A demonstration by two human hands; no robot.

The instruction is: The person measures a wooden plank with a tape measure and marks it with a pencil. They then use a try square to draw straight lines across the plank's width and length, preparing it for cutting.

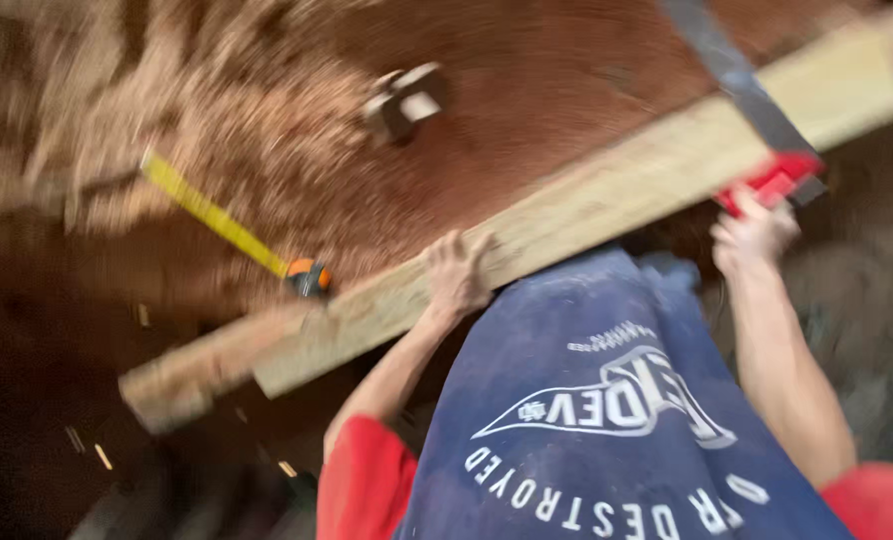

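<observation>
A long pale wooden plank (pixel 587 200) runs diagonally from lower left to upper right above a sawdust-covered floor. My left hand (pixel 457 272) grips the plank's near edge around its middle. My right hand (pixel 752 232) holds the red handle of a square (pixel 772 180), whose dark metal blade (pixel 727 70) lies across the plank near its right end. The picture is blurred by motion.
A yellow measuring tape (pixel 212 215) lies extended on the sawdust, its orange and black case (pixel 310 277) beside the plank. A small pale block (pixel 405 100) sits farther back. My blue apron (pixel 607 420) and red sleeves fill the lower frame.
</observation>
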